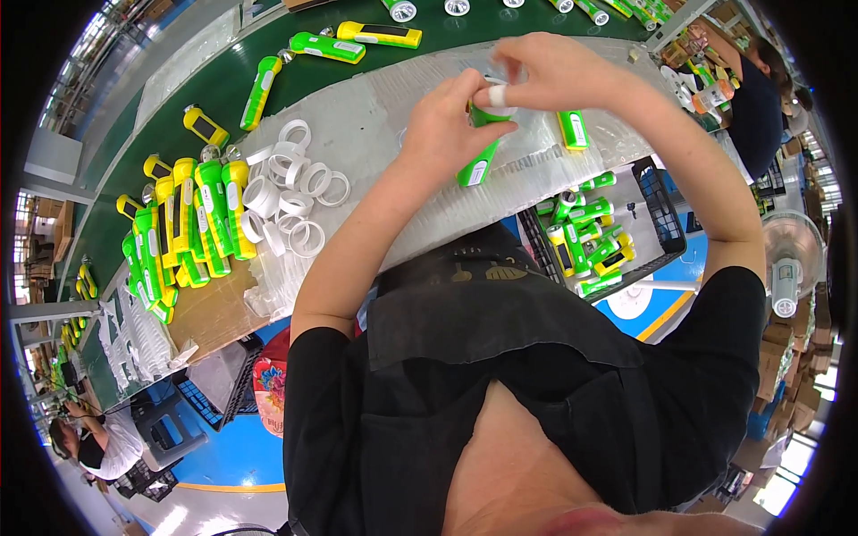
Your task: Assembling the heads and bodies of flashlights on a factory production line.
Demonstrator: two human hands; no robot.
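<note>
My left hand (444,125) is closed round a green flashlight (477,163), which stands tilted over the table with its lower end showing beneath my palm. At its upper end my right hand (559,73) grips the head with thumb and fingers. Motion smears some of those right fingertips, and both hands hide most of the flashlight's head. A white band wraps the right thumb. Another green-and-yellow flashlight (574,130) lies just right of my hands. To the left, loose white rings (313,180) lie in a heap beside a stack of green and yellow flashlights (183,219).
More flashlights (380,35) lie on the dark green belt (231,73) along the far side. At the table's right edge, a black crate (668,214) below holds several flashlights. A clear-bladed fan (786,277) stands at far right. Other people work at both sides.
</note>
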